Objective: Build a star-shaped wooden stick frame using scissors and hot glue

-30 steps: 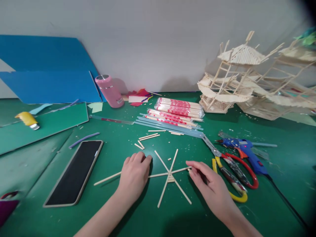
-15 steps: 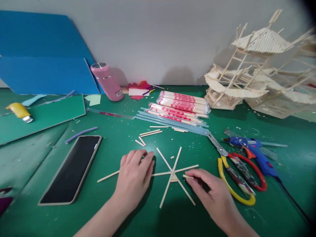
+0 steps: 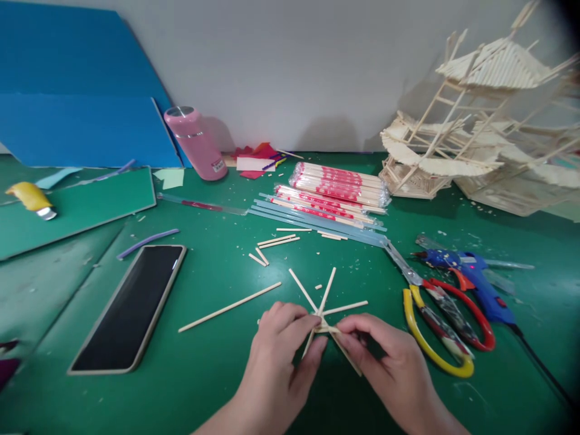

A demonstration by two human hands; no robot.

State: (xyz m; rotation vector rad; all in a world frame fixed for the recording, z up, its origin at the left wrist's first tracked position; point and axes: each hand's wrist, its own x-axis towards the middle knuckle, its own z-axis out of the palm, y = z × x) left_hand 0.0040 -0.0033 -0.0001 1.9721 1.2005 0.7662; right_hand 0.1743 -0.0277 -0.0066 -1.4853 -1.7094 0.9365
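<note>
A star-shaped frame of thin wooden sticks (image 3: 330, 289) lies on the green table, its arms crossing near one point. My left hand (image 3: 287, 353) grips its left side, thumb and fingers round a lower arm close to the centre. My right hand (image 3: 385, 356) pinches at the right of the centre, where a short stick piece (image 3: 327, 330) spans two lower arms. Fingertips hide part of that piece and the lower-left arm. To the left of the frame lies one longer loose stick (image 3: 230, 307).
Short cut sticks (image 3: 278, 241) lie beyond the frame, with wrapped chopstick packs (image 3: 338, 183) and blue-grey glue sticks (image 3: 312, 222) behind. Scissors (image 3: 435, 320) and a blue glue gun (image 3: 466, 272) lie right. A phone (image 3: 131, 308), pink bottle (image 3: 199, 145) and stick-built model (image 3: 453, 139) stand around.
My left hand has left the longer loose stick and moved right onto the star frame. My right hand has brought the short stick piece left, against the frame's lower arms.
</note>
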